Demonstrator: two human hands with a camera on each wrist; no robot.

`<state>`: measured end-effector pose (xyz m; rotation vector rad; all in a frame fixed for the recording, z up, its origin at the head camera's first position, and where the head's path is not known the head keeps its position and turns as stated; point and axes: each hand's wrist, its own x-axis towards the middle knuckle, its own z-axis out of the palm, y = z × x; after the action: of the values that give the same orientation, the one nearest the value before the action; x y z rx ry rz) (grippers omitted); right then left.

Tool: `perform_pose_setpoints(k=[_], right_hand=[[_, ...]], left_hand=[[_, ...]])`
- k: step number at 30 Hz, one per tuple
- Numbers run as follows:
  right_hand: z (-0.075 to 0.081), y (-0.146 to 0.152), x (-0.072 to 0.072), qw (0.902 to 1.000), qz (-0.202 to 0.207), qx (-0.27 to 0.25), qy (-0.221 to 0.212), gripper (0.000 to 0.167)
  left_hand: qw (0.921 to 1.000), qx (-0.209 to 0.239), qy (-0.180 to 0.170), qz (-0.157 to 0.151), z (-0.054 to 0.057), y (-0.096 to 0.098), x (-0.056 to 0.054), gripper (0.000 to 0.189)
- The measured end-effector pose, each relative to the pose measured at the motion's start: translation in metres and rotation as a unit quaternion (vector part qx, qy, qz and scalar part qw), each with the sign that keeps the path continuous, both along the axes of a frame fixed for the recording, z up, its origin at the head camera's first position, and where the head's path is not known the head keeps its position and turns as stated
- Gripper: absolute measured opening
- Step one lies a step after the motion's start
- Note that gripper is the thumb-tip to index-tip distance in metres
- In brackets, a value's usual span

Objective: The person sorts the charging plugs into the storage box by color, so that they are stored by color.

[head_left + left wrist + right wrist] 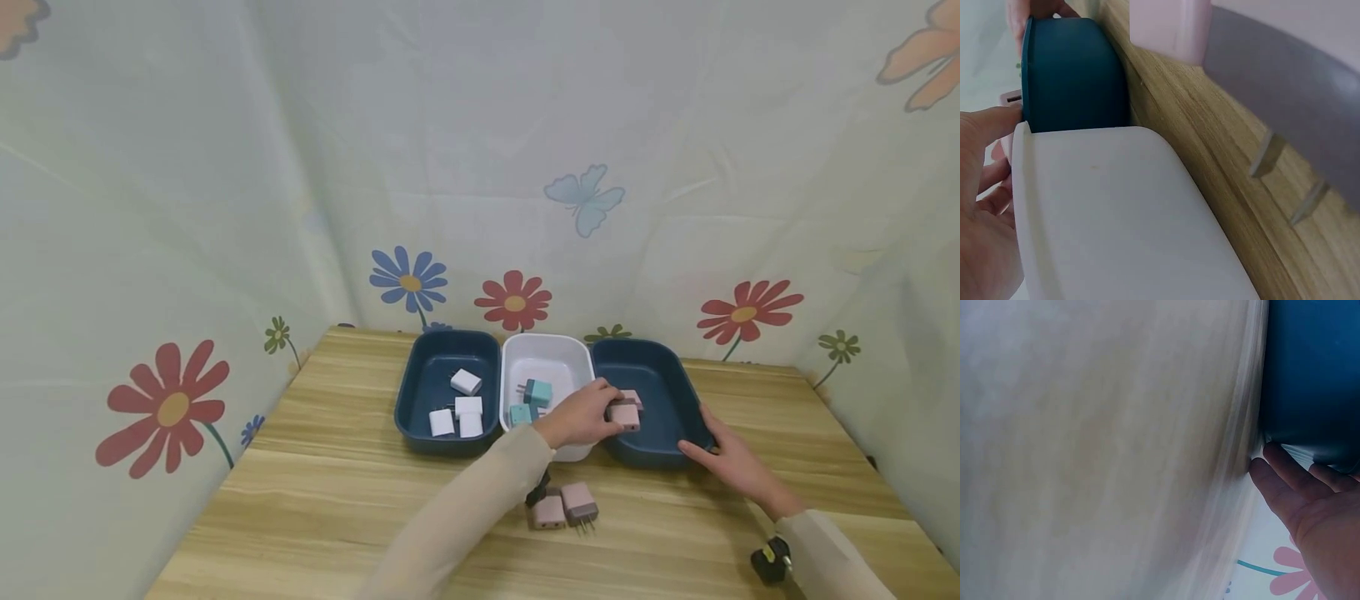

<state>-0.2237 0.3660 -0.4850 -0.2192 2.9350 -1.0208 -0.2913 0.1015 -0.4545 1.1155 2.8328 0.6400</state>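
Over the right-hand dark blue bin [667, 408], my left hand [585, 415] pinches a pink charger plug [625, 417]; another pink plug [634, 398] shows just behind it. The left wrist view shows that thumb [997, 122] near the blue bin's rim, the held plug mostly hidden. My right hand [731, 458] holds the same bin at its near right corner, its fingers against the outer wall in the right wrist view. Two more pink plugs, one plain-faced [549, 512] and one with prongs showing [580, 502], lie on the table in front of the bins.
A white bin [577, 354] stands in the middle with teal plugs [537, 392] in it. Left of it, another dark blue bin [408, 400] contains several white plugs [466, 382]. The wooden table [322, 467] meets a flowered curtain behind the bins.
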Motion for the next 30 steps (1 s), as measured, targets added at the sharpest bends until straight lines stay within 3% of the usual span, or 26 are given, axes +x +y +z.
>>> perform_pose_setpoints(k=[5, 12, 19, 24, 30], right_hand=[[-0.002, -0.001, 0.000, 1.0000, 0.002, -0.003, -0.001, 0.094], [-0.002, -0.002, 0.000, 1.0000, 0.006, -0.004, 0.005, 0.093], [-0.002, -0.002, 0.000, 0.9999, 0.007, -0.002, 0.014, 0.092], [-0.003, -0.002, 0.001, 0.9999, 0.006, -0.004, 0.011, 0.093], [0.001, -0.004, 0.003, 0.9998, 0.007, -0.009, 0.013, 0.092]], left_hand=[[0.9999, -0.008, 0.007, 0.003, -0.003, -0.001, -0.004, 0.049], [0.9985, -0.031, 0.044, 0.008, -0.006, -0.003, -0.011, 0.047], [0.9979, -0.040, 0.051, 0.010, 0.000, -0.011, -0.006, 0.040], [0.9984, -0.015, 0.050, -0.023, 0.005, -0.035, 0.002, 0.042], [0.9966, -0.016, 0.046, -0.067, 0.006, -0.067, 0.014, 0.044]])
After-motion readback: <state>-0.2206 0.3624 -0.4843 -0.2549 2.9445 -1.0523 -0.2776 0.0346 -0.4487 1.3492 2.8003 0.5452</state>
